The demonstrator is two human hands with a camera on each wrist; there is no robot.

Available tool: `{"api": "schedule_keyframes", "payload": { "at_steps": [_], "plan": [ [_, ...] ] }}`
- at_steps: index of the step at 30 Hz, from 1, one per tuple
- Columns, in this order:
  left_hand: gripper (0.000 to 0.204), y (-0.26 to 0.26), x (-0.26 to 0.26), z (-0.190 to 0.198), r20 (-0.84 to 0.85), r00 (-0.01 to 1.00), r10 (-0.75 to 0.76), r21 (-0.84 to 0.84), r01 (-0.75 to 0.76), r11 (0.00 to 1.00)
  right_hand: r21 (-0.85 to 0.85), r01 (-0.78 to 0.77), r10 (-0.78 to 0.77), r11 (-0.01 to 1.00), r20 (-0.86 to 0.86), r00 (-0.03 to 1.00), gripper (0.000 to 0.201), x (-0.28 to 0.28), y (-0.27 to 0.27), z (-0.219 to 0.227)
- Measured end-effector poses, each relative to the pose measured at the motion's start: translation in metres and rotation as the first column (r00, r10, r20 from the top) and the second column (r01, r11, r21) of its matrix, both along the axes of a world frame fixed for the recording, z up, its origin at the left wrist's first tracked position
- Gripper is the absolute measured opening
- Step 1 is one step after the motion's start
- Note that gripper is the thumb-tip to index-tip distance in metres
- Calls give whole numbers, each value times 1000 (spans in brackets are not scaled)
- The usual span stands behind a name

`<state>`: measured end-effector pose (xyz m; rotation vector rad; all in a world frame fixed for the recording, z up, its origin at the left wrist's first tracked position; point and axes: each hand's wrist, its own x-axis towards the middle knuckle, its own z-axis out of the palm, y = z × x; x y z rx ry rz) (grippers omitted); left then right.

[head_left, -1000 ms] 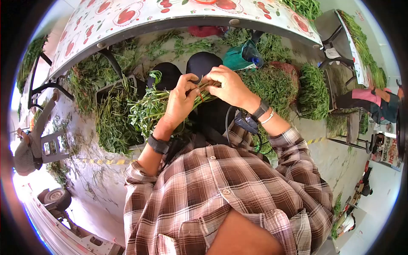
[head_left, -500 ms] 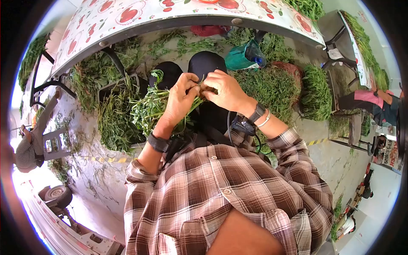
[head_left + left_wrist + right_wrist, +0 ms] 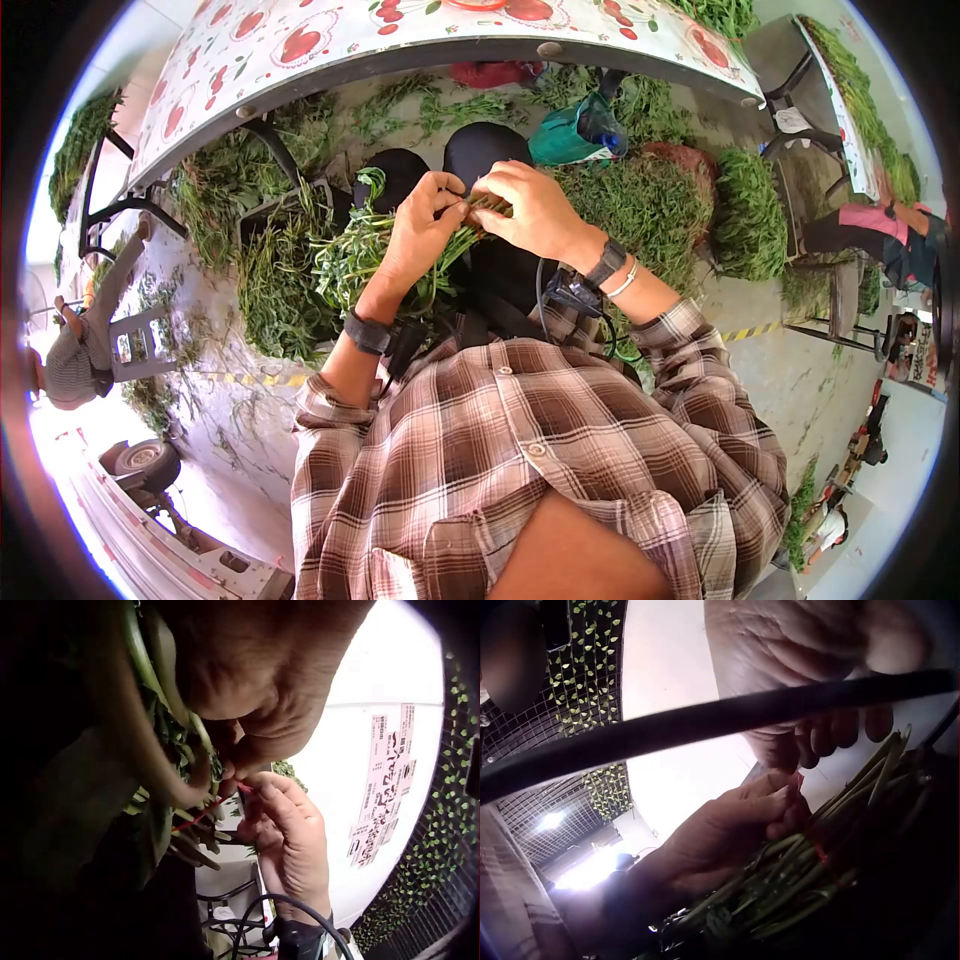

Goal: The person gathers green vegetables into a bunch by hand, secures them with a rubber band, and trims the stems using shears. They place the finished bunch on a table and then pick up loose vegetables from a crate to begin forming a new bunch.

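Note:
A bunch of leafy green stems [image 3: 350,262] lies across the lap, leaves to the left, cut ends toward the hands. A thin red tie [image 3: 201,817] runs around the stems, and in the right wrist view the red tie [image 3: 822,855] crosses them too. My left hand [image 3: 424,232] pinches the tie's end between thumb and finger beside the bunch. My right hand [image 3: 530,208] is at the stem ends; in the left wrist view the right hand [image 3: 289,840] pinches the red tie with thumb and forefinger, close to the left fingertips.
A table with a fruit-patterned cover [image 3: 340,40] stands ahead. A crate of greens [image 3: 285,290] is at the left, a teal bag [image 3: 562,138] and heaped greens [image 3: 640,215] at the right. Black stools or knees sit below the table; other people are at both sides.
Both hands stay close together at the stem ends; the right fingers have shifted slightly along them. The red tie, seen between the hands earlier, is less visible from the head view.

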<state>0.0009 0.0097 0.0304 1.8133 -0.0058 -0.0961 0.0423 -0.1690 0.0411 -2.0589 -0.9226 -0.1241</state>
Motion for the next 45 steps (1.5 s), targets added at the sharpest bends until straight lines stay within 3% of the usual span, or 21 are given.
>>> {"api": "schedule_keyframes", "payload": {
  "at_steps": [4,8,13,17,19,20,24,27,29,30,31,33,41,45],
  "plan": [
    [19,-1,0,-3,72,997,-30,64,25,998,-65,-4,7,998,52,999,9,1,3,-6],
    [20,0,1,2,27,999,-27,65,25,998,-108,22,-18,994,42,999,10,-1,2,-8],
    [25,7,5,6,-86,990,-116,-104,107,989,-31,-53,52,998,-47,998,9,-8,-1,-5],
    [32,11,7,2,-55,990,-133,-61,130,990,2,-85,84,996,-94,992,7,-7,-4,-7],
    [32,11,7,-1,-40,991,-130,-65,127,990,138,-97,136,986,-313,940,9,-4,-5,-7],
    [31,12,6,-3,-27,992,-126,-68,124,990,129,-56,97,990,-341,935,13,-3,-5,-7],
    [30,8,1,2,-24,984,-174,14,174,985,120,-84,114,989,-272,956,14,3,-6,-18],
    [26,0,-5,6,33,996,-83,93,80,993,84,-95,115,992,-274,955,16,5,-5,-18],
    [24,-6,-10,3,252,967,-46,358,-49,932,77,-108,126,991,-300,945,17,6,-5,-15],
    [21,-8,-10,-1,364,930,-48,414,-115,903,78,-107,125,991,-301,946,17,7,-5,-16],
    [21,-8,-10,-4,363,930,-50,415,-113,903,89,-112,134,990,-305,943,19,8,-5,-18],
    [20,-7,-8,-6,539,828,-154,537,-197,820,101,-117,143,988,-311,940,20,9,-5,-21],
    [19,-6,-6,-6,623,756,-203,528,-215,821,4,-120,116,993,-317,941,18,16,1,-23],
    [24,-7,-8,-8,581,802,-140,495,-211,843,102,-127,157,987,-395,905,17,19,0,-26]
  ]
}}
